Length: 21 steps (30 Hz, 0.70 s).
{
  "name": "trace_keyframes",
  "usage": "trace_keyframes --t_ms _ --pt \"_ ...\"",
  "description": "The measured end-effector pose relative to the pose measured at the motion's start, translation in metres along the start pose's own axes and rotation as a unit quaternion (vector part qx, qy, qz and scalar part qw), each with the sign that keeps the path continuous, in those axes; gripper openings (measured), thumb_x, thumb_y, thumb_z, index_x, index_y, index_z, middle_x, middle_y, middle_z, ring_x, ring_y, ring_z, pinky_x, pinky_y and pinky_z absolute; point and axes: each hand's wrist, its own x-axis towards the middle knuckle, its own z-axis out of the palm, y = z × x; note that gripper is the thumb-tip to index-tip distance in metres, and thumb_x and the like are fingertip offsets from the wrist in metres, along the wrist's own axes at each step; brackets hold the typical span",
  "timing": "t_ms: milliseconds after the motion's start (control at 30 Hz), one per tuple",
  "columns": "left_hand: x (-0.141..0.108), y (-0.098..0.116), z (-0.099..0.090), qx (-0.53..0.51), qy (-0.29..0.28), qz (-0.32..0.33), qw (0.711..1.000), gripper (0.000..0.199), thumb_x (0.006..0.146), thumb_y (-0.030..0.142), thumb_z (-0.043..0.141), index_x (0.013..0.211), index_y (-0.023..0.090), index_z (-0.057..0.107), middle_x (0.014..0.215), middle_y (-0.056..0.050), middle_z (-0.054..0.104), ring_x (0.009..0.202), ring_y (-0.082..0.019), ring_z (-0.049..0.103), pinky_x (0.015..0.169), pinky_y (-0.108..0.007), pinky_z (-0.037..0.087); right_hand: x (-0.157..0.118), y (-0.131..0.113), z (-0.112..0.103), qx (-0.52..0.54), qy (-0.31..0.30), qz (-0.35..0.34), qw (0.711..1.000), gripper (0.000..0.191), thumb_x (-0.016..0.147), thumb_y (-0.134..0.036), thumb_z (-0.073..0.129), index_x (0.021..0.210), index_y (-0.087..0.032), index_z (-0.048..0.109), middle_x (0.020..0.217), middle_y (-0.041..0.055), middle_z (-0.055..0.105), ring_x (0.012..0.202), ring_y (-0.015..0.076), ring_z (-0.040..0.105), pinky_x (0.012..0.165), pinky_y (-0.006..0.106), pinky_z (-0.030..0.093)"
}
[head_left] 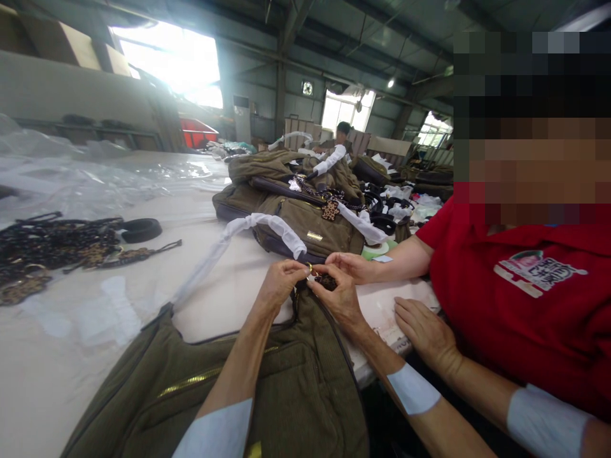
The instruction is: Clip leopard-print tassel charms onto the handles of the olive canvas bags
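An olive bag (pixel 291 388) with gold zippers lies in front of me, its strap (pixel 258 222) wrapped in white material. At the strap's right end, my left hand (pixel 286 280) pinches a small gold ring (pixel 310 268). Close beside it on the right, my right hand (pixel 340 296) has thumb and fingers around a dark, beaded-looking piece (pixel 325 280) at the same ring. The fingertips of both hands nearly touch. Fingers partly hide how ring and dark piece are joined.
Stacked olive bags (pixel 305 222) lie beyond my hands. Dark beaded straps (pixel 62 245) and a black roll (pixel 140 230) are at left, near clear plastic (pixel 95 172). A person in red (pixel 515 299) is at right, one hand (pixel 353 267) beside mine, another (pixel 427 337) on the table edge.
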Motion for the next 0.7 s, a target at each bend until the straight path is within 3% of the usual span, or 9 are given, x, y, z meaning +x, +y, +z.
trace_keyframes --t_ms 467,700 --pt "-0.0015 -0.0006 0.0010 -0.043 0.022 -0.018 0.999 0.013 0.057 0.026 0.070 0.062 0.014 0.070 0.060 -0.001 0.062 0.061 -0.012 0.049 0.061 -0.025 0.036 -0.0051 0.0071 0.0071 -0.085 0.045 -0.044 0.994 0.016 0.075 -0.028 0.069 0.088 -0.019 0.068 0.088 0.0043 0.070 0.083 0.0196 0.061 0.078 0.032 0.045" --pt "0.0004 -0.0060 0.0024 -0.044 0.033 -0.026 0.998 0.012 0.058 0.025 0.068 0.061 0.014 0.069 0.060 0.000 0.061 0.061 -0.012 0.048 0.061 -0.024 0.035 -0.0053 0.0068 0.0084 -0.079 0.047 -0.026 0.995 0.015 0.074 -0.027 0.069 0.087 -0.020 0.068 0.086 0.0037 0.070 0.079 0.0189 0.062 0.076 0.032 0.046"
